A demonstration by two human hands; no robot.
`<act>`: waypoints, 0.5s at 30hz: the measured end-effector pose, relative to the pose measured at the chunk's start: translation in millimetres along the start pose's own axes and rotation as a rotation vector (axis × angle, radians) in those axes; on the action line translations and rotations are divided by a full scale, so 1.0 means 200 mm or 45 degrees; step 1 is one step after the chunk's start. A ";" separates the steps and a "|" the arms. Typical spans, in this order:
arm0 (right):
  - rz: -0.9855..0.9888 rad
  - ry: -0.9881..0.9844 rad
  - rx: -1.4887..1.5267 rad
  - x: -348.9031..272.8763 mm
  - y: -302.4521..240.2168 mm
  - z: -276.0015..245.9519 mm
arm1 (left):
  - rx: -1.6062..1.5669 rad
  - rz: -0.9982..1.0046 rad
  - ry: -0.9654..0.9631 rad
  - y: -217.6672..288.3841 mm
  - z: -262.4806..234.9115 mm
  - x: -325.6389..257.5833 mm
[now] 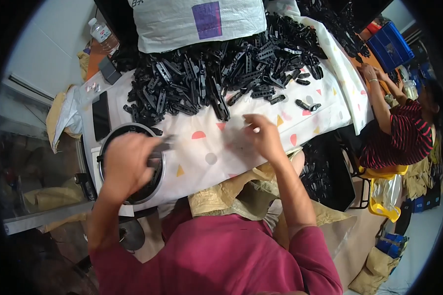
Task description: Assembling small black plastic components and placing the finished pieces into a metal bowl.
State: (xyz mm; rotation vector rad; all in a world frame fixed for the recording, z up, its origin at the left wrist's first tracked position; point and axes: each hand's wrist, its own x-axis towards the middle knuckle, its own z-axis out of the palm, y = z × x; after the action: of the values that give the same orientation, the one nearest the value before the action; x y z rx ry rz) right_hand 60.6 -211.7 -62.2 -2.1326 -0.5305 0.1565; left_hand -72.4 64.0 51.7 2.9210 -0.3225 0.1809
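I had the left hand (128, 164) over the round metal-rimmed bowl (106, 142) at the desk's left edge, its fingers curled around a dark grey plastic piece (165, 146) that stuck out to the right. The right hand (263, 137) hovered over the bare patterned cloth (202, 157), fingers pinched together; motion blur kept me from telling whether anything small sat between them. I judged this the sorting step: one piece held at the bowl while the other hand went for another. The next move called for a short reach forward to the heap of black plastic clips (216, 73), which spread across the far half of the desk up to a white woven sack (172, 24). Open room lay only in the strip of cloth between heap and near edge; a phone (101, 115) lay left, and another person (403, 132) worked at the right end.
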 end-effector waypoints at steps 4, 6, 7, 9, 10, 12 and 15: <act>-0.068 0.084 -0.341 0.15 0.08 0.04 | 0.101 -0.404 0.115 -0.24 0.13 -0.28; -0.138 0.100 -0.442 0.23 0.08 0.08 | 0.013 -0.426 0.136 -0.25 0.19 -0.31; -0.246 0.120 -0.635 0.27 0.09 0.09 | 0.090 -0.439 0.158 -0.22 0.19 -0.30; -0.325 0.115 -0.805 0.32 0.12 0.10 | 0.152 -0.435 0.183 -0.16 0.17 -0.26; -0.317 0.122 -0.817 0.32 0.14 0.11 | 0.269 -0.372 0.251 -0.14 0.15 -0.23; -0.395 0.120 -0.881 0.31 0.11 0.12 | 0.384 -0.323 0.329 -0.09 0.12 -0.17; -0.372 0.170 -0.798 0.27 0.15 0.13 | -0.209 -0.145 0.210 -0.04 0.18 0.10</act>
State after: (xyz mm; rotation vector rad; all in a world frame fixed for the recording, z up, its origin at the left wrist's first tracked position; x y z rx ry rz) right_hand 111.4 -183.6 -95.7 -2.6034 -0.8883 -0.3601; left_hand -47.0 60.5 17.7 2.7306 -0.1379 0.3572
